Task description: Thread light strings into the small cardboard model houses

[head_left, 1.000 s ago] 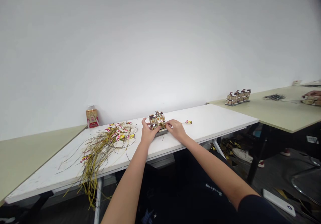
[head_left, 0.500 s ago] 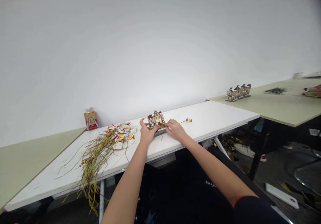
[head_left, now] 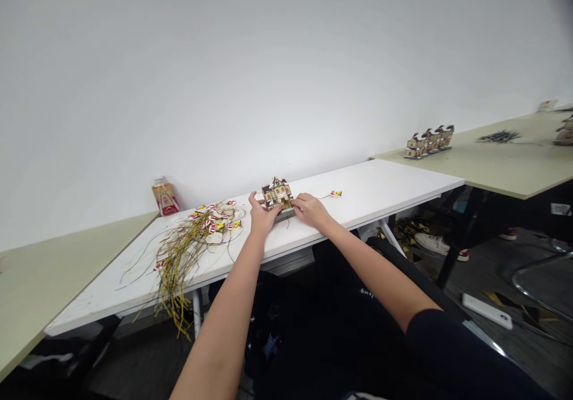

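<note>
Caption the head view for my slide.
Left hand grips a model house, right hand touching its side; tangled wires spill off the white table.

Plain grey-white wall [head_left: 286, 77] back there, brightest around the middle. White table [head_left: 358, 185] up near it on pale legs [head_left: 197, 310] — pale green tables [head_left: 54, 268] meet it at both ends. Dark floor [head_left: 143, 352] underneath. Curved metal tube [head_left: 514, 280] low on the right — can't tell what from.

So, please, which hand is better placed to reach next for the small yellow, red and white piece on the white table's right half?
Probably the right hand: it is nearer the piece, at the right side of the beige and brown model house; the left hand holds the left side.
</note>
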The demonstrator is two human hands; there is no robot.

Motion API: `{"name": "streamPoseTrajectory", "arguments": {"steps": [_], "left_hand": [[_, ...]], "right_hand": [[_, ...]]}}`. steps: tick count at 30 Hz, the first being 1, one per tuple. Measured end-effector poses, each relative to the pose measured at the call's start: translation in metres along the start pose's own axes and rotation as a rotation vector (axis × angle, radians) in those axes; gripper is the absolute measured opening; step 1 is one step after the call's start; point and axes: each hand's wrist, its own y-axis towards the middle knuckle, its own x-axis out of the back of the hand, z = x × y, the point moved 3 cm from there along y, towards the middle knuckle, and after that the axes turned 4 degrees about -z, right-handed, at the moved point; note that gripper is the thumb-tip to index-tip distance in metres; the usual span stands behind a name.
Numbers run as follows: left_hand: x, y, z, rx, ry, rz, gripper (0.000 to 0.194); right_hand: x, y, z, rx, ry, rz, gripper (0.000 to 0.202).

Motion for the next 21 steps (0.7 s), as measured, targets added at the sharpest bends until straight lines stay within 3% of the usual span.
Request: {"name": "streamPoseTrajectory", "arguments": {"steps": [14, 21], "left_hand": [[0.001, -0.003, 0.000, 0.009, 0.001, -0.013, 0.099], [0.001, -0.002, 0.002, 0.009, 0.007, -0.024, 0.098]], "right_hand": [[0.002, -0.001, 0.010, 0.158, -0.052, 0.050, 0.022], [0.001, 0.000, 0.012, 0.158, -0.079, 0.114, 0.025]]}}
